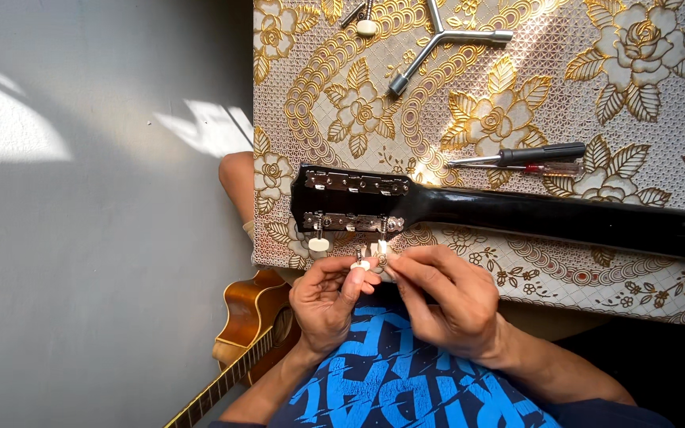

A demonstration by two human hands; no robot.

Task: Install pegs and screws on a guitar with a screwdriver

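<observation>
A black guitar headstock (356,202) lies back-up on a gold floral tablecloth (533,71), its neck (580,220) running off to the right. Two metal tuner strips are fixed on it. My left hand (328,299) pinches a small white tuner knob (361,265) at the headstock's near edge. My right hand (447,295) meets it from the right, fingertips on a metal tuner peg (382,252). Another white knob (319,243) hangs from the near strip further left.
A three-armed socket wrench (438,41) lies at the back of the table. Two screwdrivers (521,157) rest beside the neck. A loose tuner with a white knob (365,24) sits at the top edge. A brown acoustic guitar (241,341) stands by my left knee on the grey floor.
</observation>
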